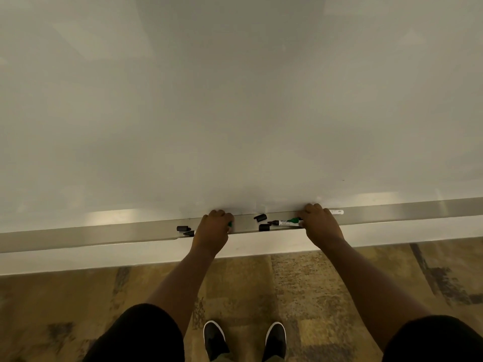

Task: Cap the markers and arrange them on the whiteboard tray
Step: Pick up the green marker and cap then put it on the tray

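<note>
Both hands (213, 228) on tray (104, 235), uncapped black-tipped marker (283, 222), loose black caps (264, 227)

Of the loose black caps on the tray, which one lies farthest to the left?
The black cap left of the left hand; the other two caps lie between both hands.

The whiteboard tray (104, 235) is a narrow channel backed by the whiteboard (235, 100) at 12 o'clock; access is from 6 o'clock only. Between the left hand (213, 231) and right hand (320, 223), two loose black caps (262, 222) and an uncapped marker (286, 222) obstruct the channel. At 9 o'clock of the left hand, two more caps (185, 230) lie; beyond them the tray is free.
</note>
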